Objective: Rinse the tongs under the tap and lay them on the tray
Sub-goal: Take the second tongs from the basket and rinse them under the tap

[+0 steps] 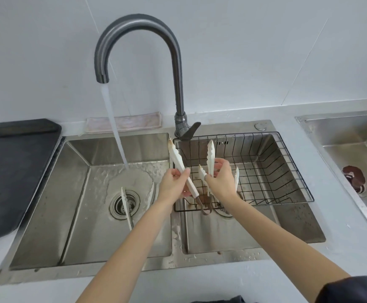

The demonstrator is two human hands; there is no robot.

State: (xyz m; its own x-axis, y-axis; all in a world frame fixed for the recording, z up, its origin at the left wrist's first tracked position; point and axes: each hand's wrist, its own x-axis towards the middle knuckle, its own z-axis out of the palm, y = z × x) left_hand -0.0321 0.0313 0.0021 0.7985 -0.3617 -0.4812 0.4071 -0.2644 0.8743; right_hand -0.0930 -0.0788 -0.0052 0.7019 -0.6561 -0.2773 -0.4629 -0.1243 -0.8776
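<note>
A pair of white tongs (179, 162) is held over the divider between the two sink basins, tips up and arms spread apart. My left hand (172, 182) grips its left arm, and my right hand (221, 179) pinches the other arm (210, 154). The metal hinge hangs below my hands. A second pair of white tongs (125, 204) lies in the left basin across the drain. Parts of another pair (236, 177) stand in the wire basket behind my right hand. The grey tap (134, 25) runs water (114, 127) into the left basin, left of the held tongs. A dark tray (14, 171) lies on the counter at the left.
A black wire basket (287, 171) sits in the right basin (254, 226). A pale cloth (134, 123) lies behind the left basin (47, 215). A separate sink (342, 132) at the far right holds a brown object (353, 176) on its drain. The tap's lever (190, 131) points right.
</note>
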